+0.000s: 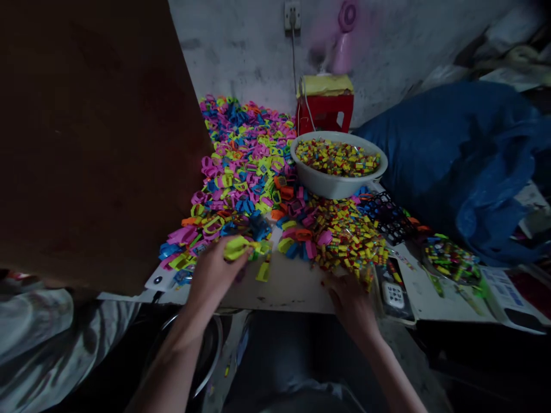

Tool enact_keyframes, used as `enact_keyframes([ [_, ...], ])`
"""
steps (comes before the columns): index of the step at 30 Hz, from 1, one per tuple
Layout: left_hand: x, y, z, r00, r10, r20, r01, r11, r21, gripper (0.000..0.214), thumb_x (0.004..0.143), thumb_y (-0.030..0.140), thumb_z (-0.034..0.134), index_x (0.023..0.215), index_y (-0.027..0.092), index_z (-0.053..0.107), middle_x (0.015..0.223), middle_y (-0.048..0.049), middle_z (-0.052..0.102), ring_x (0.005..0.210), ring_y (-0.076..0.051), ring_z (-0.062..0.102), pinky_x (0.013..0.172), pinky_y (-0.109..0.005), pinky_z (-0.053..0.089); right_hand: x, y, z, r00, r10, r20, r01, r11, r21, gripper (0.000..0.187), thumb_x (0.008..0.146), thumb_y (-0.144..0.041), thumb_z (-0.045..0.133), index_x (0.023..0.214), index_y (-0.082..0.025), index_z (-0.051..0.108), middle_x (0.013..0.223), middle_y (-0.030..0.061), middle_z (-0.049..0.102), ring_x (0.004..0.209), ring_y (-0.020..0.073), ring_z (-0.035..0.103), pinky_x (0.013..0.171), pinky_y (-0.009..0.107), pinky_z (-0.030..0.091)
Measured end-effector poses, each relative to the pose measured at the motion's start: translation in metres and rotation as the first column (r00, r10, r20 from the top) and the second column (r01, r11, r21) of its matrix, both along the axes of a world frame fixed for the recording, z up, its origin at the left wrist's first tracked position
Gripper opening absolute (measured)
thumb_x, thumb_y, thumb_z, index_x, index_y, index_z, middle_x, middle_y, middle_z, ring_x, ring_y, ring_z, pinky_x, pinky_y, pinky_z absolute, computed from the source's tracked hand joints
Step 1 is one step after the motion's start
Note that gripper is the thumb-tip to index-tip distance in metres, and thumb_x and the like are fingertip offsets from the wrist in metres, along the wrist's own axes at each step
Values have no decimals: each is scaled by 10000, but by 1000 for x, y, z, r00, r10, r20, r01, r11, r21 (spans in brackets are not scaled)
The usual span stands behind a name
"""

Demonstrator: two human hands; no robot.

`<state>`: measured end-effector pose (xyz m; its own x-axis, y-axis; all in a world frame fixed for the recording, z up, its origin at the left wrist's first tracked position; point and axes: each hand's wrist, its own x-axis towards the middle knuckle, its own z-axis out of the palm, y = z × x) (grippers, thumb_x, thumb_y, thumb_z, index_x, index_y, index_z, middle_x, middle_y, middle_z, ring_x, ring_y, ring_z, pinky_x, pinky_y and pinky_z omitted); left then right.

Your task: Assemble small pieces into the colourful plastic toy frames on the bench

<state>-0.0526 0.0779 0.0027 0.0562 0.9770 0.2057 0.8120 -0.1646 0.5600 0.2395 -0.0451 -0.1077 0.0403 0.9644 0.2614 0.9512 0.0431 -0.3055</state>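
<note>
A yellow-green plastic piece, shaped like a small toy watch or open clip, is pinched in my left hand. Just beyond its fingertips lies another yellow-green piece on the bare table front. My right hand reaches to the near edge of a heap of small yellow-and-red pieces; its fingers look apart, and the tips are dark against the heap. Between and behind both hands spreads a big pile of pink, blue, orange and yellow-green plastic pieces.
A white basin full of the small pieces stands behind the heap. A brown cardboard sheet blocks the left. On the right are a blue bag, a black lattice tray and a plate of colourful bits. A pink fan is behind.
</note>
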Motion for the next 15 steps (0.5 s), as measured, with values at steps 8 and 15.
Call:
enact_keyframes([
  [8,-45,76,35,847,242,-474,-267,964,15,612,882,523,491,1324,102,534,1266,-256,586,1184,-466,519,915,-560,418,7,0,-33,999,41,14,-43,987,157,275,871,-138,519,1123,-195,614,943,78,616,835,222,591,712,348,498],
  [15,56,86,5,887,-162,-432,176,984,-10,334,909,293,498,1166,145,652,1217,-176,622,1194,-369,511,1001,-514,393,-12,17,-44,1000,-12,3,10,948,320,195,819,-168,580,1001,-226,618,1003,100,681,843,253,628,693,379,521],
])
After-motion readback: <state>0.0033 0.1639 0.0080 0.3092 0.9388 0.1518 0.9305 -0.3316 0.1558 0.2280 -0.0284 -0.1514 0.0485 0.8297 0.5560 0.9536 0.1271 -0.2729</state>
